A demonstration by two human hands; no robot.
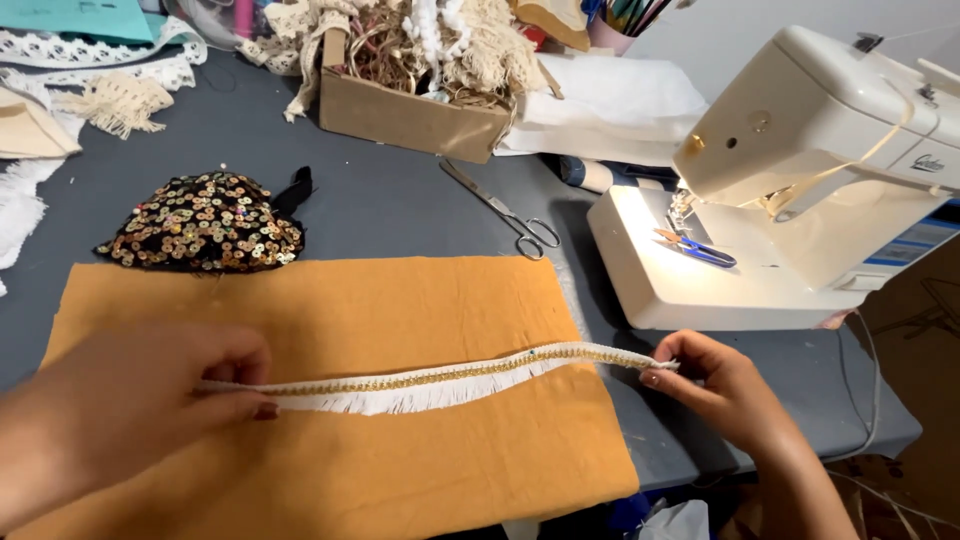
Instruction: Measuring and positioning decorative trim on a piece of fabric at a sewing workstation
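Both hands pinch a fringe trim (pixel 440 382) over the orange cloth (pixel 330 440): left hand (pixel 140 400) at its left end, right hand (pixel 715 385) past the cloth's right edge. Its long axis runs left to right across the cloth, fringe hanging toward the camera.

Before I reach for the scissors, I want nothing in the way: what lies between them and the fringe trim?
In the head view, only bare grey table and orange cloth lie between the scissors and fringe trim.

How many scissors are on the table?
2. Silver scissors lie on the grey table between the cardboard box and the orange cloth. Small blue-handled scissors rest on the sewing machine base. More may hide among the clutter.
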